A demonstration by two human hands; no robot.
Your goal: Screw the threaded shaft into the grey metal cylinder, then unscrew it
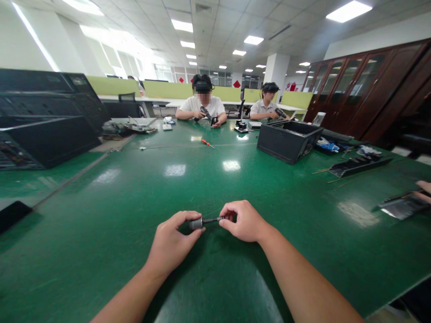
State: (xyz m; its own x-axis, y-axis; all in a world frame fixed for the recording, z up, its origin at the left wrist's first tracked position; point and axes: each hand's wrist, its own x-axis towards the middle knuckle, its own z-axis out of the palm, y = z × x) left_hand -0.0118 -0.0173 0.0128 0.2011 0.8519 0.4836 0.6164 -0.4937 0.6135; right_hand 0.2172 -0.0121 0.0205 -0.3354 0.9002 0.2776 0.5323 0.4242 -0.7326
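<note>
Just above the green table [188, 188], my two hands hold a small part between them, a grey metal cylinder with a thin dark shaft [211, 220]. My left hand [171, 240] pinches the cylinder end between thumb and fingers. The thumb and forefinger of my right hand [244, 222] close on the far end of the shaft, and the fingertips partly hide that tip. The part lies nearly level, pointing left to right. Whether it is a motor or a tool fitting I cannot tell.
An orange-handled screwdriver [206, 143] lies further back. A black computer case [288, 139] stands back right, larger dark cases [54, 130] at left. Two people [204, 107] opposite hold power drills. At the right edge, another person's hand [424, 190] touches a metal piece [404, 205].
</note>
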